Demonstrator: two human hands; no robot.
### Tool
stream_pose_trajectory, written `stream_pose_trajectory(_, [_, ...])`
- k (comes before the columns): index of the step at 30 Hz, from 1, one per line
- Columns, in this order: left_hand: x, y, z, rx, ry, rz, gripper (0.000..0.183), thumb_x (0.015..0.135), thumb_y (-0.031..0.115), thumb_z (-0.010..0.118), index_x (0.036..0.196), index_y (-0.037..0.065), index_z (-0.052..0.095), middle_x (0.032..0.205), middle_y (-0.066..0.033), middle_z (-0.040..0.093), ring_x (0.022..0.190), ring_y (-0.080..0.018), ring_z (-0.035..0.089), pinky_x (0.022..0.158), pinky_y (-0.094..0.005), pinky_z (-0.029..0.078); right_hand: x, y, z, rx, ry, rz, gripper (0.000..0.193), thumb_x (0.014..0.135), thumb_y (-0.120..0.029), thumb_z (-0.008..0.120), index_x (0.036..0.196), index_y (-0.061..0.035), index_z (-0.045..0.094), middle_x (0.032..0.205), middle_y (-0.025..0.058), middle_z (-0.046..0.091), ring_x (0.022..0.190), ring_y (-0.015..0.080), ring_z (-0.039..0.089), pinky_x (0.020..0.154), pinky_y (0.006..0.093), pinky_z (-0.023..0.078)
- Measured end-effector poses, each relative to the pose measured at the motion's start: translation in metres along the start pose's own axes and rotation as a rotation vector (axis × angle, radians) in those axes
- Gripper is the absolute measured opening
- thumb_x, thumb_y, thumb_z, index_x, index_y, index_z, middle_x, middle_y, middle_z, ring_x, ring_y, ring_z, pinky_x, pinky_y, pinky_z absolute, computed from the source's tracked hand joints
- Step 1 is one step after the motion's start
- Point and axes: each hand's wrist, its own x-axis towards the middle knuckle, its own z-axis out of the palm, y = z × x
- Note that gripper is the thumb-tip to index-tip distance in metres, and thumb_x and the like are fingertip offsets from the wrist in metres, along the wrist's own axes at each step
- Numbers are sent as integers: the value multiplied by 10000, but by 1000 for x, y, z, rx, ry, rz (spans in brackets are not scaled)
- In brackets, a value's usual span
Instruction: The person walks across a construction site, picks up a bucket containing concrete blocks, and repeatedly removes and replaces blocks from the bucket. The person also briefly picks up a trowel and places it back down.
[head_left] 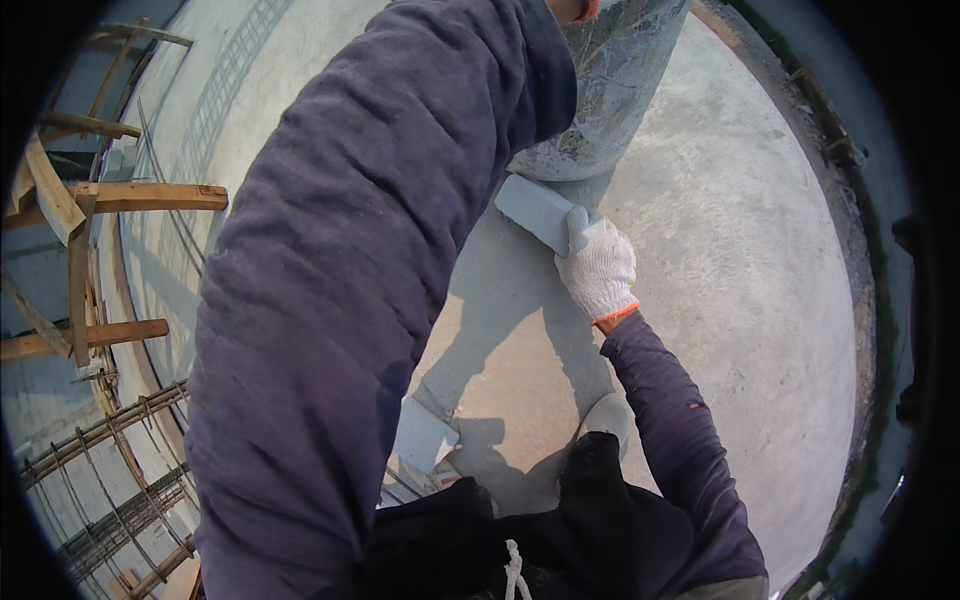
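Note:
In a white knit glove with an orange cuff, my right hand (pixel 598 265) grips the near end of a light grey rectangular block (pixel 537 212). The block lies low, close beside the base of a large grey, scuffed cylinder (pixel 600 110). My left arm stretches up across the view in a dark sleeve. Only an orange cuff edge of that glove shows at the top edge, by the cylinder, and the left hand itself is out of the picture. A second light grey block (pixel 424 435) is near my feet, partly hidden behind my left sleeve.
Pale concrete floor (pixel 740 250) spreads around me, with shadows across it. On the left are timber beams (pixel 150 197) and tied steel rebar (pixel 110 440) beyond the slab edge. My shoe (pixel 606 418) stands below my right hand. Rough ground borders the slab at the far right.

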Motion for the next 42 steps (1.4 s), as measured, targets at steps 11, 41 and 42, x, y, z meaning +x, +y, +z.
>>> stream_pose_trajectory(11, [6, 9, 8, -11, -56, -31, 281, 891, 301, 794, 1104, 117, 785, 992, -131, 768, 878, -268, 756, 793, -399, 608, 3, -110, 19, 221, -332, -270, 355, 835, -184, 765, 1158, -96, 644, 1022, 119, 671, 944, 308, 714, 790, 432, 570])
stream_pose_trajectory(41, [-534, 131, -57, -305, -433, -1767, 812, 871, 447, 833, 1411, -71, 519, 1342, -268, 604, 1267, -399, 597, 1059, -452, 481, 45, -260, 67, 233, -272, -832, 368, 791, -116, 766, 1124, -95, 611, 1037, 137, 695, 990, 343, 708, 851, 470, 554])
stream_pose_trajectory(42, [-551, 149, -47, -443, -414, -1892, 828, 864, 466, 832, 1401, -83, 524, 1336, -275, 618, 1260, -400, 612, 1041, -450, 492, 42, -271, 70, 220, -300, -881, 367, 801, -111, 758, 1137, -97, 612, 1046, 139, 695, 998, 341, 709, 853, 467, 557])
